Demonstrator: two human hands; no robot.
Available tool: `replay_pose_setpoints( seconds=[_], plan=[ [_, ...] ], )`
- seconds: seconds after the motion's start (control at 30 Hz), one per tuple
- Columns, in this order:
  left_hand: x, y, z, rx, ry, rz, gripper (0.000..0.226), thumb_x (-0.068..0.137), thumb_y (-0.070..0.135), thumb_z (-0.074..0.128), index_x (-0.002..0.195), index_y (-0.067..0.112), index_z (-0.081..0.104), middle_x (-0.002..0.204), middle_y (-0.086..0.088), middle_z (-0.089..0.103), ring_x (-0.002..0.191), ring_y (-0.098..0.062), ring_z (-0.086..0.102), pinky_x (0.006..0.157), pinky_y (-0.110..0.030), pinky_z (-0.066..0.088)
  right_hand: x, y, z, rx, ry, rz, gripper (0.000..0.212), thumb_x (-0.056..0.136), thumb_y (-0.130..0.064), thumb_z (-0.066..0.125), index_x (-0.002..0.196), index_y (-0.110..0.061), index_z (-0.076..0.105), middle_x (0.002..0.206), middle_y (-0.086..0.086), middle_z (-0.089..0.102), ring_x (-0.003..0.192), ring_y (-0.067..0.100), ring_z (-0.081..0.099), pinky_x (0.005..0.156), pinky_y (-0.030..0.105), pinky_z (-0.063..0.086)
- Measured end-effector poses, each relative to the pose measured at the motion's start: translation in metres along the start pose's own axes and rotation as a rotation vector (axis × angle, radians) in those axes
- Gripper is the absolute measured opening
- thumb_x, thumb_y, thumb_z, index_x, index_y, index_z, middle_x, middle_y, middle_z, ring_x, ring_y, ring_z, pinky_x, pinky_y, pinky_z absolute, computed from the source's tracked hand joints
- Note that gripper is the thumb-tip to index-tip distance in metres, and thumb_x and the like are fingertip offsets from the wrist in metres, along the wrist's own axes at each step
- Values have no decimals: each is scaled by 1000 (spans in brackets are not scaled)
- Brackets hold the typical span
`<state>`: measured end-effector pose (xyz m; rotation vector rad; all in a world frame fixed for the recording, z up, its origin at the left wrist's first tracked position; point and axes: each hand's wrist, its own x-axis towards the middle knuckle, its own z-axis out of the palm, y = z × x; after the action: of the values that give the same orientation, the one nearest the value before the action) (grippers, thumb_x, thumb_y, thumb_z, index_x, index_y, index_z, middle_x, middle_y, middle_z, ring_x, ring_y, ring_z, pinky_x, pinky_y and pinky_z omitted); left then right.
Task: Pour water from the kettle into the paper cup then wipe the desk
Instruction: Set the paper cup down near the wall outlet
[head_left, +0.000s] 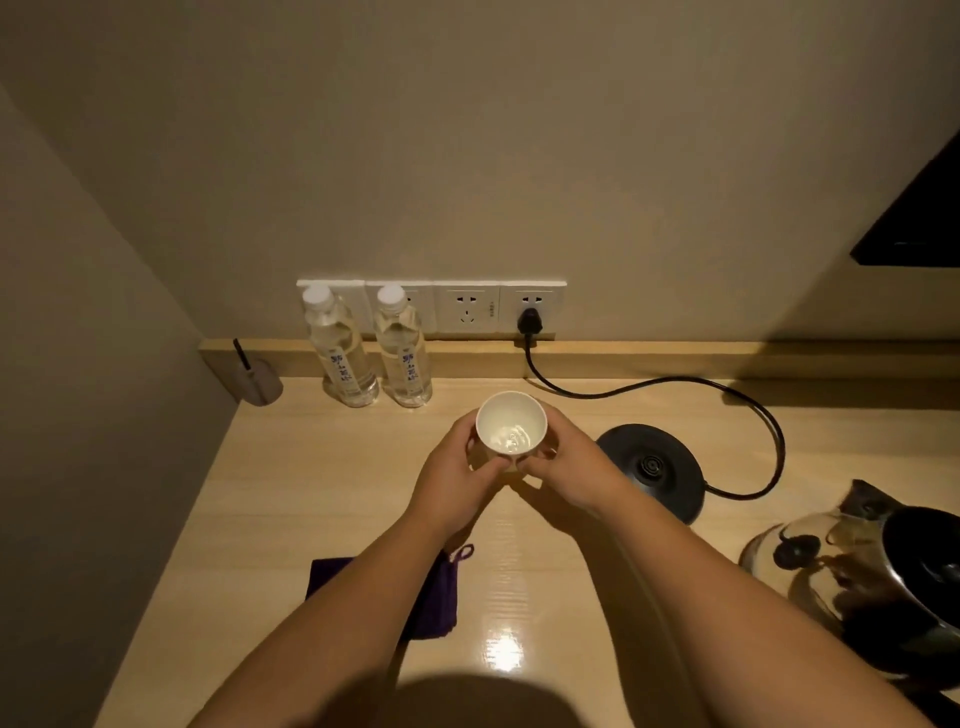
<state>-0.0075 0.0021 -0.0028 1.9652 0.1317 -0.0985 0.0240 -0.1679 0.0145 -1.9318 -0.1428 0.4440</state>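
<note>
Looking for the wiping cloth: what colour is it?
Dark purple; the cloth shows in the head view, lying partly under the left forearm.

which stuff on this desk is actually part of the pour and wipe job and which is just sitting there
Part of the job:
paper cup, held by the left hand and right hand
kettle, off its base
kettle base, plugged in
purple cloth
desk

Just lying about:
two water bottles
small holder with a dark stick
wall sockets
</note>
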Motion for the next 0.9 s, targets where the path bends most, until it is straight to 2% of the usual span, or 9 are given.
replay_pose_setpoints(
  seconds=[0.13, 0.3, 0.37, 0.6, 0.67, 0.73, 0.83, 0.9],
  plan=[
    [38, -9, -6, 14, 28, 13, 66, 81, 25, 76, 138, 32, 44, 131, 13, 56, 122, -7, 49, 101, -34, 44, 39, -4, -2, -10, 1, -17, 74, 81, -10, 75, 141, -35, 39, 132, -10, 51, 122, 9, 45, 95, 27, 39],
    [59, -16, -2, -4, 31, 12, 65, 81, 24, 75, 137, 31, 43, 128, 12, 57, 120, -8, 50, 97, -30, 44, 62, 5, -4, 32, 9, 11, 74, 80, -11, 78, 135, -43, 41, 129, -14, 51, 120, 7, 44, 91, 25, 38],
    [62, -17, 1, -11, 37, 9, 65, 82, 24, 74, 138, 30, 43, 129, 10, 57, 120, -9, 51, 98, -32, 44, 65, 8, -6, 68, 8, 35, 74, 81, -8, 76, 136, -42, 42, 128, -14, 51, 120, 7, 45, 88, 23, 39],
    [64, -20, 5, 0, 26, 10, 63, 85, 25, 71, 140, 31, 39, 136, 9, 54, 125, -11, 49, 100, -36, 45, 69, 13, -7, 104, -21, 82, 81, 78, -9, 79, 141, -43, 41, 137, -9, 53, 130, 15, 46, 106, 42, 41],
    [60, -18, 7, -4, 34, 11, 66, 86, 25, 71, 142, 31, 37, 138, 10, 51, 127, -10, 47, 95, -28, 45, 67, 9, -7, 86, -31, 92, 84, 78, -13, 80, 143, -44, 37, 140, -8, 51, 131, 17, 44, 107, 45, 40],
    [53, -15, 11, 3, 32, 7, 69, 87, 28, 70, 145, 31, 33, 141, 10, 48, 128, -10, 45, 89, -19, 40, 63, 6, -8, 59, -35, 98, 85, 80, -14, 77, 146, -43, 31, 145, -5, 47, 134, 20, 43, 107, 43, 40],
    [40, -14, 17, 119, 61, 7, 71, 89, 36, 64, 149, 28, 27, 145, 6, 43, 130, -12, 42, 95, -25, 38, 48, 1, -12, -53, 9, 119, 82, 89, -3, 63, 152, -37, 22, 153, 1, 39, 138, 23, 40, 99, 33, 40],
    [25, -13, 23, 211, 78, 8, 67, 93, 37, 57, 151, 26, 24, 148, 3, 40, 130, -14, 42, 96, -26, 37, 34, 0, -15, -123, 68, 116, 75, 92, -2, 56, 153, -31, 22, 152, 3, 40, 136, 20, 42, 96, 29, 40]
  ],
)
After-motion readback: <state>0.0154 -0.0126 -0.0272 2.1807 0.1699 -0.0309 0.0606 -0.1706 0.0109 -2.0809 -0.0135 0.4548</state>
